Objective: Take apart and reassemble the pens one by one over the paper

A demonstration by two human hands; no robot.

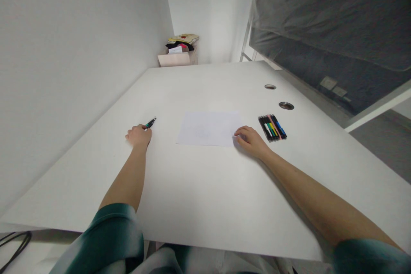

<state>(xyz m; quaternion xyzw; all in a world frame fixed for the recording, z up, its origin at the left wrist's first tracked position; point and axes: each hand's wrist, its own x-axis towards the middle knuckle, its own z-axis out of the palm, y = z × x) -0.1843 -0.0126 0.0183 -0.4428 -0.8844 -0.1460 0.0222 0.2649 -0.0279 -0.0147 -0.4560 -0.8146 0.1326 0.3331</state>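
Observation:
A blank white sheet of paper (207,129) lies flat on the white table, between my two hands. On the left, my left hand (138,135) rests on the tabletop and is closed on a black pen (150,123) with a bit of green on it. The pen's far end points away to the upper right, and the fingers partly hide its near end. My right hand (252,140) lies at the right edge of the sheet, fingers loosely bent and apart, thumb and fingertips by the paper. Nothing shows in its grasp.
Right of my right hand is a row of several black markers (272,128) with coloured bands. Two round cable holes (286,105) sit near the right table edge (330,120). A box (175,60) with cloth items stands at the far end. A wall runs along the left.

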